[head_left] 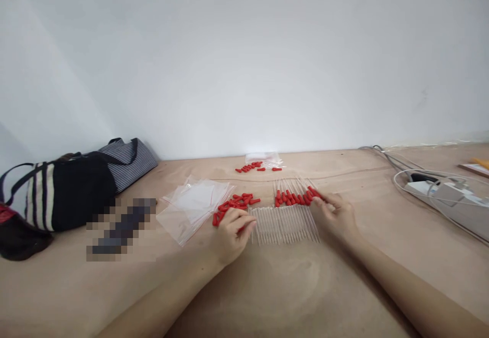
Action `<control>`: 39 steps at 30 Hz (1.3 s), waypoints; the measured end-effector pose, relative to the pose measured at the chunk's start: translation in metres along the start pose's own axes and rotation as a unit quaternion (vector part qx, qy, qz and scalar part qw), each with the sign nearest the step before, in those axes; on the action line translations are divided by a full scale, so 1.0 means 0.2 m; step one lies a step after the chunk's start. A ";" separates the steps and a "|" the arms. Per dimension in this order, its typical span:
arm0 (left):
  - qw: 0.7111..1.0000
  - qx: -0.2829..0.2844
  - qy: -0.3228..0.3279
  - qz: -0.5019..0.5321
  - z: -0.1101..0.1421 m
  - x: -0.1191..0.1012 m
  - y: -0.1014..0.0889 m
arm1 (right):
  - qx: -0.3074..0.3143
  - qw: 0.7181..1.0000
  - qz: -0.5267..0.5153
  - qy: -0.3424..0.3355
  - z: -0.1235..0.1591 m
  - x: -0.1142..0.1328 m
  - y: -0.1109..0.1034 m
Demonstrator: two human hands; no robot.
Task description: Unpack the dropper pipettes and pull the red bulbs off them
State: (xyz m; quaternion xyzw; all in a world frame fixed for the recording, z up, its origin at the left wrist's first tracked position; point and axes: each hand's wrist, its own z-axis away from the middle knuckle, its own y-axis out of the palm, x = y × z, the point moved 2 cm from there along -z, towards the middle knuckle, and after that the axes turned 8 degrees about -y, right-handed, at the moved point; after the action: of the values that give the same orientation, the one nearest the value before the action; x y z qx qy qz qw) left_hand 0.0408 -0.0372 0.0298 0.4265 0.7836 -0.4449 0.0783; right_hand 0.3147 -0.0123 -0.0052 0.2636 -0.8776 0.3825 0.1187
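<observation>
My left hand [234,233] is closed beside a pile of red rubber bulbs [234,203], with a bit of red showing between its fingers. Just right of it lies a row of clear glass dropper tubes [284,223], side by side with narrow tips toward me. Beyond them is a row of droppers with red bulbs [292,199], their clear tubes pointing toward the wall. My right hand [338,215] pinches the rightmost dropper [313,191] of that row by its red bulb. Its fingers partly cover the bulb.
Clear zip bags [196,203] lie left of the bulb pile. More red bulbs [250,166] and a clear bag [263,158] are near the wall. A black striped bag [84,190] stands at left, near a blurred dark object [124,228]. A power strip [446,200] with cables lies right.
</observation>
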 end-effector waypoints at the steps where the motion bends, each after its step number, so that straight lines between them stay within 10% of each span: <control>1: 0.999 0.029 -0.022 0.034 -0.01 -0.04 0.04 | -0.005 0.999 -0.030 -0.035 0.02 0.07 0.01; 6: 0.934 0.129 -0.189 0.275 -0.07 -0.16 0.29 | -0.029 0.980 -0.076 -0.181 0.09 0.36 0.04; 10: 0.898 0.104 -0.253 0.346 -0.08 -0.14 0.34 | -0.023 0.971 -0.060 -0.232 0.09 0.40 0.04; 15: 0.992 0.055 -0.072 0.089 -0.06 -0.08 0.19 | -0.113 0.955 0.034 -0.271 0.07 0.38 -0.01; 23: 0.988 0.013 0.124 -0.088 0.07 -0.05 0.13 | -0.020 0.933 0.038 -0.357 0.10 0.41 0.06; 33: 0.983 0.023 0.134 -0.124 0.10 -0.08 0.08 | 0.023 0.932 -0.017 -0.362 0.15 0.40 0.05; 39: 0.993 -0.012 0.069 -0.094 0.10 0.03 0.02 | 0.040 0.966 -0.013 -0.254 0.11 0.28 -0.01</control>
State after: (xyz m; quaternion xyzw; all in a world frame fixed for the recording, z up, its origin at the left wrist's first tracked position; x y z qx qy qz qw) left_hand 0.0363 -0.0480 0.0125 0.3798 0.8290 -0.4102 -0.0129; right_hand 0.2694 -0.0499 0.0035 0.3678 -0.8595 0.3360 -0.1139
